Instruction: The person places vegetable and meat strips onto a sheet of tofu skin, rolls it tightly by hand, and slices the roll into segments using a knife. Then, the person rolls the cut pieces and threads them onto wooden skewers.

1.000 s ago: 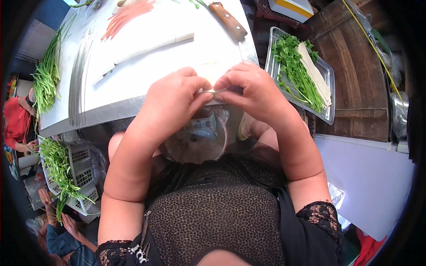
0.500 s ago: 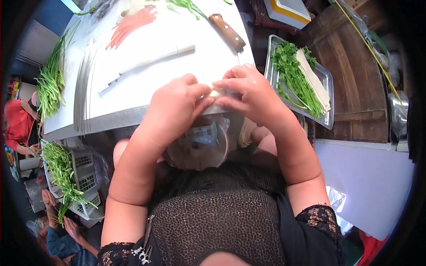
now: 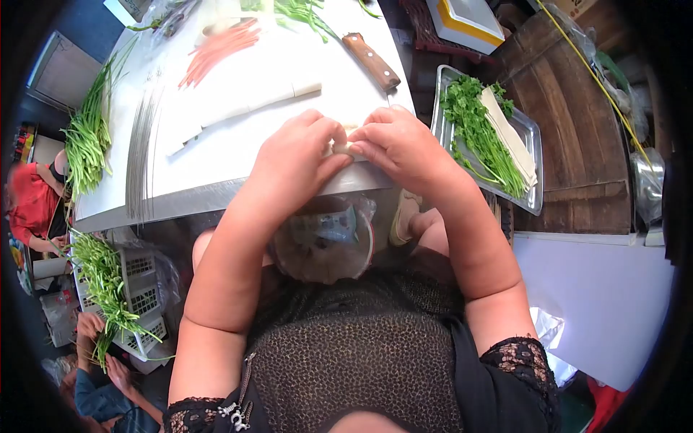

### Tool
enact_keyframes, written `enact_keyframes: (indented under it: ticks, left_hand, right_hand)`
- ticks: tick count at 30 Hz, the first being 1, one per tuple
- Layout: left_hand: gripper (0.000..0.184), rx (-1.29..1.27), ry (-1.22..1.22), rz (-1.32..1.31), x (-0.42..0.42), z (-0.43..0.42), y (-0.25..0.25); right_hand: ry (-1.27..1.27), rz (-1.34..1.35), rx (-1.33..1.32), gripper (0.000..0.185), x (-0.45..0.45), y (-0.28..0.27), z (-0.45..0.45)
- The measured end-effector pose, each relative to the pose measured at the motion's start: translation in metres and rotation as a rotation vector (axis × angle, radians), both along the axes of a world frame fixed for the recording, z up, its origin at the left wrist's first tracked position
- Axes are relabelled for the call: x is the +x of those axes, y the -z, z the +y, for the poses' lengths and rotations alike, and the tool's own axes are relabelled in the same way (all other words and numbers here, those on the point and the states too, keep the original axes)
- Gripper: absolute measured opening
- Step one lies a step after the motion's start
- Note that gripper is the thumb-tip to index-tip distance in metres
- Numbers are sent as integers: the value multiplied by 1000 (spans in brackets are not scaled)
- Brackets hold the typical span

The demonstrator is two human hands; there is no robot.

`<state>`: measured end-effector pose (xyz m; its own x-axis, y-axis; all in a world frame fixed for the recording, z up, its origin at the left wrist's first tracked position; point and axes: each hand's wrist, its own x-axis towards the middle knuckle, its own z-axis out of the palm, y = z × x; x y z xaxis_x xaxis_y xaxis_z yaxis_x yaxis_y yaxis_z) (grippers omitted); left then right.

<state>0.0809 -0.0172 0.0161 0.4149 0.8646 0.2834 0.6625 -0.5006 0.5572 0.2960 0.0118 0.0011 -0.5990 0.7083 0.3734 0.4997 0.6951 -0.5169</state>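
At the near edge of the white worktop (image 3: pixel 173 177), my left hand (image 3: pixel 297 153) and my right hand (image 3: pixel 404 144) pinch a small whitish roll (image 3: pixel 343 147) between thumbs and fingers. Fingertips cover most of the roll, so its filling is hard to make out. Just beyond the hands lie long, flat white strips (image 3: pixel 253 105), laid end to end. Farther back is a spread of thin reddish-orange sticks (image 3: pixel 220 49). A knife with a brown wooden handle (image 3: pixel 371 62) rests at the right of the worktop; its blade hardly shows.
Thin metal skewers (image 3: pixel 139 155) and green stalks (image 3: pixel 88 144) lie at the worktop's left. To the right, a metal tray (image 3: pixel 536 162) holds coriander (image 3: pixel 476 123) and pale folded sheets (image 3: pixel 509 137). A lined bucket (image 3: pixel 325 260) stands below. At lower left, another person's hands (image 3: pixel 119 372) hold greens by white baskets (image 3: pixel 141 289).
My fingers have shifted on the whitish roll, and my right fingertips have drawn closer together around it. At lower left, the other person's upper hand has moved among the greens.
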Motion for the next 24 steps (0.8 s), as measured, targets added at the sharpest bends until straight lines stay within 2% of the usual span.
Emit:
enact_keyframes:
  ticks: [2,4,5,7,16,19,22,24]
  left_hand:
    - [22,5,-24,23,1,3,3]
    - [20,52,-50,63,1,5,5]
    - [20,56,-50,62,2,5,4]
    - [18,51,-47,67,3,5,3]
    - [21,-12,72,97,-2,-4,-1]
    - [26,-26,5,-45,1,-6,-6]
    - [30,-27,39,-121,0,-1,-2]
    - [28,43,38,-59,4,1,2]
  right_hand:
    - [14,-10,-22,18,0,-5,-1]
    - [144,223,-280,22,0,-13,-6]
    - [143,223,-276,22,0,-9,-1]
    - [-24,121,-5,25,1,3,8]
    - [-46,77,-132,13,2,-6,-6]
    - [-30,104,-122,14,2,-3,-3]
    - [32,115,-153,15,-2,-4,0]
    - [40,102,-164,16,-2,-5,0]
